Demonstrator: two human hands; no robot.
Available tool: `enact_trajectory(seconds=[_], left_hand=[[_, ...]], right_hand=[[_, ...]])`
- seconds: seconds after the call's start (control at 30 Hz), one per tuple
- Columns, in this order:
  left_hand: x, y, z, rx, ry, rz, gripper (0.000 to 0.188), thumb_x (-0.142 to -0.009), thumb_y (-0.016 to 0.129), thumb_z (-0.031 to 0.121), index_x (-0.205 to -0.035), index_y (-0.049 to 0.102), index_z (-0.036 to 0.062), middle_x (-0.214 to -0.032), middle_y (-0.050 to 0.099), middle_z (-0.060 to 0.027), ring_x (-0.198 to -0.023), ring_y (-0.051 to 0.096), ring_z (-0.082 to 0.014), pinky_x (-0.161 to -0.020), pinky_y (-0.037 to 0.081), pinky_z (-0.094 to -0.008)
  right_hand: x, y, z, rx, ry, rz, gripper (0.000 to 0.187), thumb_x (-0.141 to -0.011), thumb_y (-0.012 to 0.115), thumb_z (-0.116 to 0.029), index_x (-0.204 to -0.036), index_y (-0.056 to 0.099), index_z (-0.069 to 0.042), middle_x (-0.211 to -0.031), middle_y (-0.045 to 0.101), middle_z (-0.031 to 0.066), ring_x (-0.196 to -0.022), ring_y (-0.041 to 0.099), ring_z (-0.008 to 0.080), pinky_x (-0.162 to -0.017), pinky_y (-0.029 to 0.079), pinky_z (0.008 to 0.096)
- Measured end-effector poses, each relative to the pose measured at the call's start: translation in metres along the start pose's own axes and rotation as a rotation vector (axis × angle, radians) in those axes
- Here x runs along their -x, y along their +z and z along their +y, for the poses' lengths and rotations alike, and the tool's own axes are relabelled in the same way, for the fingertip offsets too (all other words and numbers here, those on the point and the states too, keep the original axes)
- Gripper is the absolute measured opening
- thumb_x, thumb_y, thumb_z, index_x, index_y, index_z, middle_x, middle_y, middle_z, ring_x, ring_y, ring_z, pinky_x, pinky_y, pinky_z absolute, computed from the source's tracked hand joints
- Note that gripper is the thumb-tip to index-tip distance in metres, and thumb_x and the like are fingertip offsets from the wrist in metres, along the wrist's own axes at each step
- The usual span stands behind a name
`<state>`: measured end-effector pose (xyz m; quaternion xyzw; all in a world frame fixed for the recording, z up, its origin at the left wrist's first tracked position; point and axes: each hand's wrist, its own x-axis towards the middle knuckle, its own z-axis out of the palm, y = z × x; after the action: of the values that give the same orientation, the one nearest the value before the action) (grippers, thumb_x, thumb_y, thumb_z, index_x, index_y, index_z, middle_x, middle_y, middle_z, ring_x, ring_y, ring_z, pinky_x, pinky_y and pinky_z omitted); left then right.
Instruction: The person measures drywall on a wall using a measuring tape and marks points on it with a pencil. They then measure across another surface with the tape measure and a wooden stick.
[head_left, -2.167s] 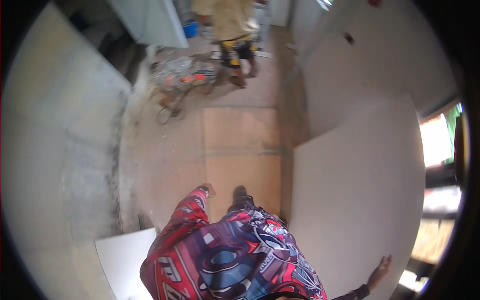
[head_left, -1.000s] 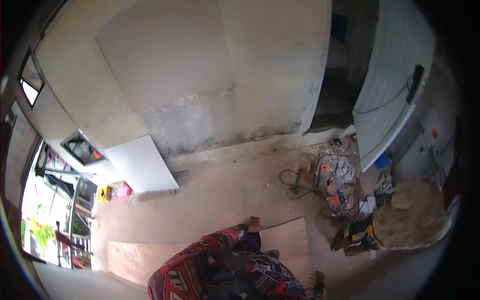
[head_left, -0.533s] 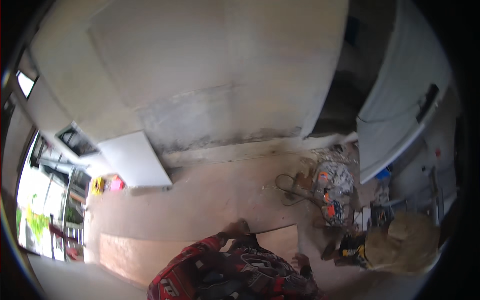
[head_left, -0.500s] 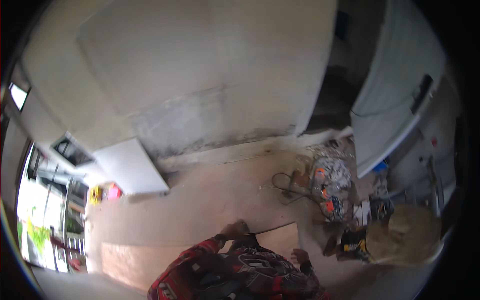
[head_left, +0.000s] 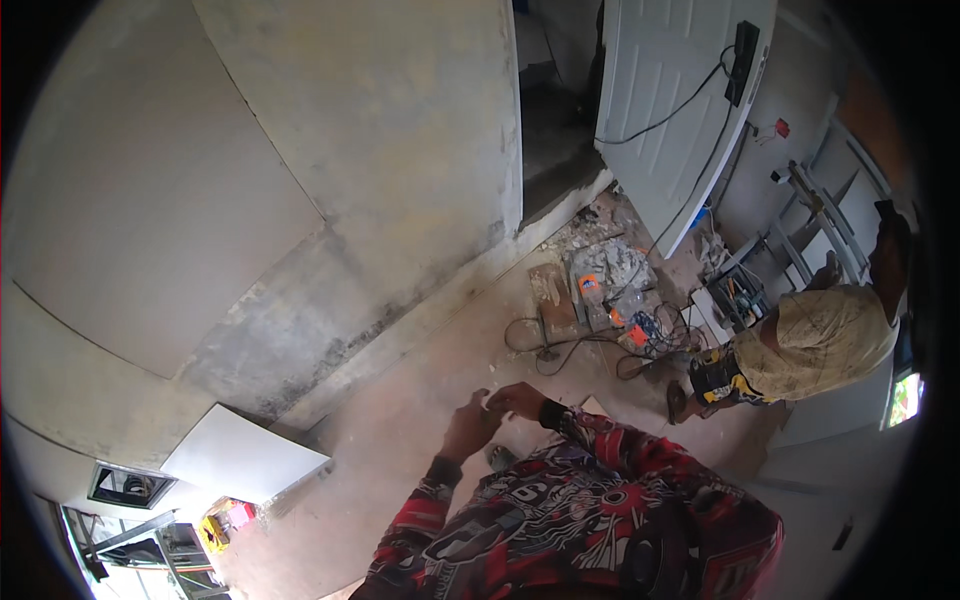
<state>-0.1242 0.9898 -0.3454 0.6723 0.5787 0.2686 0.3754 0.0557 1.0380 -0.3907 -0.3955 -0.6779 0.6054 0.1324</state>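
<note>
Both my hands meet in front of my chest, above the floor. The fingers of my left hand (head_left: 470,427) are bent and drawn together at the tips. My right hand (head_left: 519,400) is curled too, its fingertips against those of the left. A tiny pale spot shows where the fingertips meet, too small to name. Long red, black and white patterned sleeves (head_left: 420,510) cover both forearms. Beneath my hands, part of a dark shoe or foot (head_left: 500,457) shows on the dusty floor (head_left: 400,430).
Rubble, plastic bags (head_left: 625,270), tools and tangled black cable (head_left: 560,345) lie ahead right, by an open white door (head_left: 665,120). A person in pale shorts (head_left: 835,345) bends at the right near metal frames. At left, a white panel (head_left: 245,455) leans by the stained wall (head_left: 330,290).
My view has turned right. My hands, apart before, are now together at the fingertips. The co-worker at the right shows more fully, an arm stretched toward the metal frames.
</note>
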Motion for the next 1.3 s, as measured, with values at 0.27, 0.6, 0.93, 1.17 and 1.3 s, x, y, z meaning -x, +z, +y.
enact_trajectory(seconds=[0.27,0.6,0.93,1.17,1.3], left_hand=[[0.017,-0.047,-0.032,0.021,-0.079,-0.076,0.044,-0.081,0.064,0.017,-0.119,0.048,0.0015,-0.075,0.065,-0.0180,-0.074,0.066,-0.0354,-0.065,0.051,-0.0414],[-0.037,-0.092,-0.081,-0.144,-0.129,-0.010,0.037,-0.081,0.061,0.013,-0.115,0.052,0.0051,-0.071,0.064,-0.0137,-0.068,0.064,-0.0346,-0.062,0.051,-0.0426],[-0.051,-0.359,-0.182,-0.467,-0.268,0.408,0.014,-0.086,0.058,0.016,-0.092,0.063,0.0039,-0.085,0.063,-0.0098,-0.074,0.060,-0.0239,-0.067,0.049,-0.0362],[0.062,-0.455,-0.163,-0.229,-1.021,0.579,0.022,-0.089,0.060,0.026,-0.091,0.066,0.0050,-0.077,0.059,-0.0008,-0.069,0.057,-0.0115,-0.049,0.051,-0.0286],[0.200,-0.418,-0.069,-0.155,-1.142,1.097,0.021,-0.087,0.058,0.031,-0.094,0.063,0.0114,-0.073,0.056,0.0021,-0.064,0.055,-0.0119,-0.045,0.047,-0.0271]], right_hand=[[-0.049,0.029,-0.015,-0.288,0.210,-0.240,0.027,-0.085,0.058,-0.017,-0.110,0.066,-0.011,-0.093,0.068,0.0049,-0.085,0.067,0.0149,-0.066,0.057,0.0317],[-0.131,-0.024,-0.003,-0.683,0.219,-0.262,0.017,-0.086,0.060,-0.012,-0.098,0.052,-0.002,-0.094,0.064,0.0121,-0.089,0.067,0.0258,-0.066,0.058,0.0396],[-0.317,-0.407,-0.015,-1.087,-0.497,0.695,0.010,-0.086,0.059,-0.009,-0.095,0.057,-0.006,-0.090,0.062,0.0081,-0.079,0.063,0.0192,-0.070,0.055,0.0356],[-0.360,-0.717,0.091,-1.255,-1.205,-0.450,0.010,-0.090,0.056,-0.019,-0.090,0.059,-0.009,-0.080,0.061,0.0044,-0.073,0.059,0.0161,-0.065,0.051,0.0273],[-0.317,-0.793,0.123,-1.174,-0.714,0.085,0.014,-0.094,0.050,-0.018,-0.096,0.059,-0.007,-0.086,0.061,0.0080,-0.078,0.059,0.0163,-0.071,0.050,0.0309]])
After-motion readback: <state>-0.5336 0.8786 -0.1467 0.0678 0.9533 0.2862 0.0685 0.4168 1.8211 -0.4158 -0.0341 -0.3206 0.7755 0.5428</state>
